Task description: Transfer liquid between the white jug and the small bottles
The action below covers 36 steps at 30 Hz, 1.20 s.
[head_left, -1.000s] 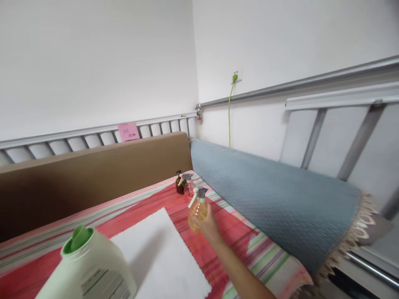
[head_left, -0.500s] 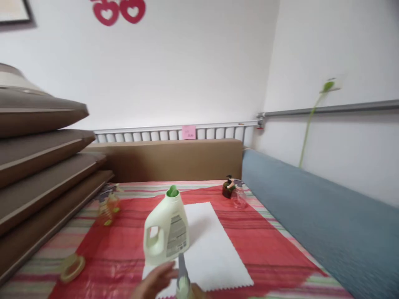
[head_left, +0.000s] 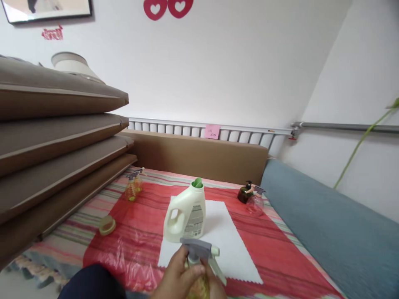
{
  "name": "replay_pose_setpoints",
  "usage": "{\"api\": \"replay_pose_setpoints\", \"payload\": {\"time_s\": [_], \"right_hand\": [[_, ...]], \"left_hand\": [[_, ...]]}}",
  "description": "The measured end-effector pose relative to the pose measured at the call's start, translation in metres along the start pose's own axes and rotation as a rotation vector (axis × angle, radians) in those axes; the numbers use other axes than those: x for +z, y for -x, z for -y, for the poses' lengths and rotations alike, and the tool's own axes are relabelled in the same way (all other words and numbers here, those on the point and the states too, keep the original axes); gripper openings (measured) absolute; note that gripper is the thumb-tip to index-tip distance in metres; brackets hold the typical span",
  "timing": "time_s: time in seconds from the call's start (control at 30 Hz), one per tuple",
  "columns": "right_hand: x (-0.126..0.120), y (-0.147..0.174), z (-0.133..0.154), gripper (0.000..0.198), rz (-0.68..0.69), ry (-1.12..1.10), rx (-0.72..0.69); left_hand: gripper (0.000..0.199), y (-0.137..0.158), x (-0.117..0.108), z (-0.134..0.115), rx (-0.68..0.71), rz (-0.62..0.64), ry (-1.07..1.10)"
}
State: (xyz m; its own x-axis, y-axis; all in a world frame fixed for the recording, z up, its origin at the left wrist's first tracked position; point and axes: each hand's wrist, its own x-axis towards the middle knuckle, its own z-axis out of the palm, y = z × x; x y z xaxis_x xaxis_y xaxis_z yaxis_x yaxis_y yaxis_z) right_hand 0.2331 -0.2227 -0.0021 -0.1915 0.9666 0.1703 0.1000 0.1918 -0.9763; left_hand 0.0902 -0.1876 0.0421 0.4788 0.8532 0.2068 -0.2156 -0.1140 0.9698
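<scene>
Low in front of me is a spray bottle (head_left: 198, 287) with a grey trigger head (head_left: 196, 248), a pale nozzle pointing right and a yellowish body. Around the neck, just below the head, my left hand (head_left: 180, 276) is closed. My right hand (head_left: 215, 285) wraps the bottle from the right, its fingers partly hidden behind the body. Just beyond them, a pale green detergent jug (head_left: 187, 216) stands upright, with green showing in its open mouth (head_left: 197, 183). Under the jug lies a white sheet (head_left: 227, 245) with a zigzag edge.
Red plastic film (head_left: 137, 236) covers the striped cloth. At left are a tape roll (head_left: 107, 225) and yellowish spray bottles (head_left: 133, 189). A dark pump bottle (head_left: 245, 193) and a clear pink spray bottle (head_left: 255, 204) stand at right. Stacked cushions (head_left: 62, 137) border the left, a blue-grey backrest (head_left: 299, 216) the right.
My left hand has gone from open fingers beside the spray bottle to a grip on its neck. The trigger head now points right. My view has swung left, and a dark knee shows at lower left.
</scene>
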Motion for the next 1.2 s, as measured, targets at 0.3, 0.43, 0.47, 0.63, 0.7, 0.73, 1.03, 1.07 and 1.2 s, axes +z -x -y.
{"api": "replay_pose_setpoints", "payload": {"time_s": [0.3,0.43,0.47,0.63,0.7,0.73,1.03,1.07,1.2], "right_hand": [[0.015,0.004,0.02,0.064,-0.079,-0.023,0.025],[0.014,0.006,0.029,0.067,-0.11,0.019,0.036],[0.014,0.006,0.03,0.069,-0.125,0.041,0.046],[0.015,0.006,0.032,0.067,-0.183,0.133,0.068],[0.015,0.008,0.031,0.064,-0.172,0.145,0.069],[0.016,0.009,0.031,0.064,-0.164,0.15,0.074],[0.022,0.008,0.02,0.069,-0.189,0.113,0.079],[0.022,0.008,0.019,0.07,-0.199,0.106,0.075],[0.027,0.008,0.017,0.068,-0.212,0.13,0.122]], "left_hand": [[0.038,-0.016,-0.016,-0.003,0.012,-0.119,-0.024],[0.043,-0.013,-0.01,-0.008,-0.122,0.032,0.042],[0.039,-0.013,-0.009,-0.01,-0.125,0.05,0.045],[0.04,-0.013,-0.005,-0.015,-0.04,-0.068,-0.02],[0.043,-0.009,-0.005,-0.018,-0.095,0.009,0.027],[0.042,-0.007,-0.005,-0.019,-0.121,0.06,0.056],[0.038,-0.004,-0.005,-0.008,-0.044,-0.032,0.098],[0.039,-0.004,-0.006,-0.009,-0.057,0.019,0.122],[0.035,-0.006,-0.011,-0.001,-0.137,0.036,0.148]]}}
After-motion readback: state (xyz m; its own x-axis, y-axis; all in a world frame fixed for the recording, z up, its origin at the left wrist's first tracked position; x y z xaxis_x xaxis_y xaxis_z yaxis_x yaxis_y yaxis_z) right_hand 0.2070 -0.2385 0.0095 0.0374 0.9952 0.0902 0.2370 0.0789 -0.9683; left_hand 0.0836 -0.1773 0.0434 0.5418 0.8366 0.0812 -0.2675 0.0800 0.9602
